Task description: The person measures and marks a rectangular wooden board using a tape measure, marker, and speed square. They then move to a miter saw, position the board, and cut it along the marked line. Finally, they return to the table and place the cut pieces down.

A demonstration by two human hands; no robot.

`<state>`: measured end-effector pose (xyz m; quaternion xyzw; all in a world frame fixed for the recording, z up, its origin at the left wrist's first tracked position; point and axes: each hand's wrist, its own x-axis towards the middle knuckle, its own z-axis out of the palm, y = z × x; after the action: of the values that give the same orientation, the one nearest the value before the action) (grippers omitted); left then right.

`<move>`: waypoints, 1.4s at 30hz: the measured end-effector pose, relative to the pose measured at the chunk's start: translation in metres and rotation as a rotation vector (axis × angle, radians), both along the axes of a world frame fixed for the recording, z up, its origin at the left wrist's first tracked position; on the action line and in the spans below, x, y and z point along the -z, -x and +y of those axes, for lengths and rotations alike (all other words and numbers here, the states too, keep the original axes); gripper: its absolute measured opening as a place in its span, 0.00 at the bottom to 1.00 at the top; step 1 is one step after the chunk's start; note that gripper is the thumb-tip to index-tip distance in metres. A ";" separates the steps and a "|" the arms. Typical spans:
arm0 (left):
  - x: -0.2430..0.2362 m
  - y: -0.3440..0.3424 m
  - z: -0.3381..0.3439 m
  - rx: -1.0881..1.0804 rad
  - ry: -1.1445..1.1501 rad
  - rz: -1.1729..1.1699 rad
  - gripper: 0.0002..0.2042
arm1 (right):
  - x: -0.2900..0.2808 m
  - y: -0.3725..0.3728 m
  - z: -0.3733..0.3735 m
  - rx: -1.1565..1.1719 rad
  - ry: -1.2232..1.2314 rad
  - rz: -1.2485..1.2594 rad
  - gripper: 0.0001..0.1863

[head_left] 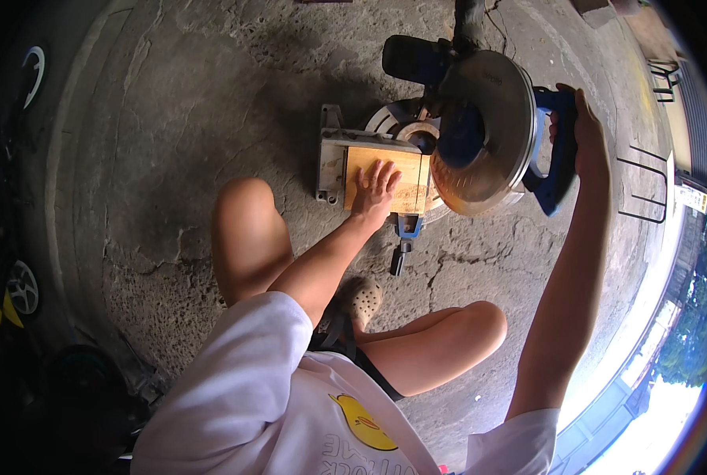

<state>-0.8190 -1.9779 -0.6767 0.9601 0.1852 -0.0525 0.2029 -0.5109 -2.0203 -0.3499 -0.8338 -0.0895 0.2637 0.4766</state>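
one honey-coloured, squarish board (pixel 410 188) lies under spread left fingers (pixel 378 177), right fingers (pixel 554 127) curled round a blue saw handle (pixel 563 158).

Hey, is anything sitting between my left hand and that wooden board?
Nothing visible: the left hand lies directly on the wooden board, fingers spread. The saw head is off to the hand's right, not between them.
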 end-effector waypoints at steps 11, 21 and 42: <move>0.001 0.001 0.001 0.000 -0.031 -0.035 0.44 | 0.036 0.089 -0.066 0.034 -0.219 -0.204 0.25; -0.006 0.002 0.000 -0.032 -0.043 -0.091 0.37 | 0.083 0.121 -0.108 0.047 -0.356 -0.253 0.27; -0.004 0.002 -0.003 -0.069 -0.092 -0.031 0.29 | 0.106 0.145 -0.118 0.108 -0.322 -0.361 0.30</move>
<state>-0.8208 -1.9810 -0.6723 0.9622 0.2172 -0.0220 0.1629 -0.6561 -2.1385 -0.4557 -0.7843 -0.1693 0.0672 0.5930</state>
